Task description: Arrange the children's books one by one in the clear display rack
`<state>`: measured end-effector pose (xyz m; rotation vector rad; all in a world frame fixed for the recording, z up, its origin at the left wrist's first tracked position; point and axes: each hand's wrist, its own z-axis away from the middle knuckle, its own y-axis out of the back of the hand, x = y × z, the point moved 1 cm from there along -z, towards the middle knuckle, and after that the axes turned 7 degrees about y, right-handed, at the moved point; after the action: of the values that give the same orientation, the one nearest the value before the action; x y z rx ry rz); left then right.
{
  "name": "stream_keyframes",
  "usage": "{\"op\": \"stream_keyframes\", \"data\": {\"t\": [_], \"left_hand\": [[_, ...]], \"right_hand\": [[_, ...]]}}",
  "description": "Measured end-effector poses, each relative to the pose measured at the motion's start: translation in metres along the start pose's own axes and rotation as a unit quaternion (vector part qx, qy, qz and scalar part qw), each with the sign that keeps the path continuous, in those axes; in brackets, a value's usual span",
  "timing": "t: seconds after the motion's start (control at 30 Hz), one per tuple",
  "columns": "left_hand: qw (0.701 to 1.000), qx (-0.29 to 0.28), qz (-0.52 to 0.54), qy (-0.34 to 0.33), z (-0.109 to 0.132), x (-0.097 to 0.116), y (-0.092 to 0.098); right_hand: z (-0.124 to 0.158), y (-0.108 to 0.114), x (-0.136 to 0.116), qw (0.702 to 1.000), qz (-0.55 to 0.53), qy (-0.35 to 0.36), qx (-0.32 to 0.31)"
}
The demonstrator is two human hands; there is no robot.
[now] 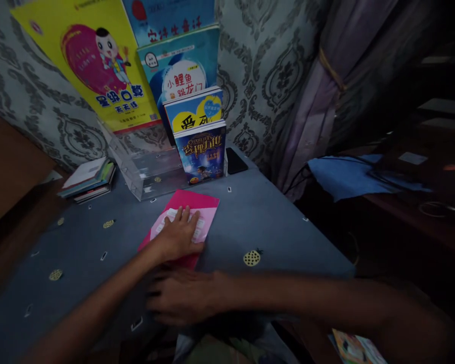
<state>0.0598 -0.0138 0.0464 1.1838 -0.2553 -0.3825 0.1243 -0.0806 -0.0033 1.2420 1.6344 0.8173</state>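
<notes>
Nearest the camera, the right hand point(182, 296) lay palm down on the blue-grey tabletop point(273, 222). Its fingers were spread, gripped nothing and looked slightly blurred. Just beyond it, the left hand point(180, 235) rested flat and open on the pink booklet point(197, 202), pressing its pale inner page and grasping nothing. The booklet lay mid-tabletop, in front of a clear stand point(151, 174) holding upright books point(200, 151). A stack of books point(89, 179) sat further left, and a black phone point(235, 162) lay by the patterned wall.
</notes>
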Motion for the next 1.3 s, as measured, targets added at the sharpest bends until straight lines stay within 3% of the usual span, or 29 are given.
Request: {"op": "stream_keyframes", "data": {"t": [0.07, 0.13, 0.23, 0.3, 0.43, 0.57, 0.67, 0.93, 1.3], "left_hand": [[0.999, -0.009, -0.014, -0.038, 0.007, -0.012, 0.001], [0.996, -0.021, -0.018, -0.084, 0.014, -0.028, 0.000], [0.990, -0.022, 0.003, -0.139, 0.024, -0.054, -0.003], [0.988, -0.005, 0.020, -0.156, 0.029, -0.064, -0.007], [0.990, 0.070, 0.012, -0.119, 0.025, -0.054, -0.016], [0.986, 0.146, -0.029, -0.070, 0.012, -0.025, -0.021], [0.977, 0.187, -0.041, -0.097, 0.005, -0.015, -0.025], [0.944, 0.292, -0.047, -0.147, -0.001, -0.015, -0.040], [0.938, 0.310, 0.036, -0.149, 0.001, -0.010, -0.028]], "right_hand": [[0.019, 0.021, -0.003, 0.999, -0.006, 0.034, 0.011], [0.040, 0.041, -0.001, 0.997, -0.001, 0.010, 0.071], [0.069, 0.065, 0.016, 0.979, -0.019, -0.068, 0.190], [0.085, 0.077, 0.036, 0.954, -0.020, -0.159, 0.255], [0.104, 0.086, 0.081, 0.911, -0.087, -0.293, 0.276], [0.113, 0.078, 0.105, 0.883, -0.171, -0.308, 0.311], [0.117, 0.073, 0.105, 0.879, -0.198, -0.298, 0.316], [0.128, 0.081, 0.097, 0.894, -0.198, -0.295, 0.273], [0.132, 0.092, 0.091, 0.920, -0.151, -0.283, 0.223]]}}
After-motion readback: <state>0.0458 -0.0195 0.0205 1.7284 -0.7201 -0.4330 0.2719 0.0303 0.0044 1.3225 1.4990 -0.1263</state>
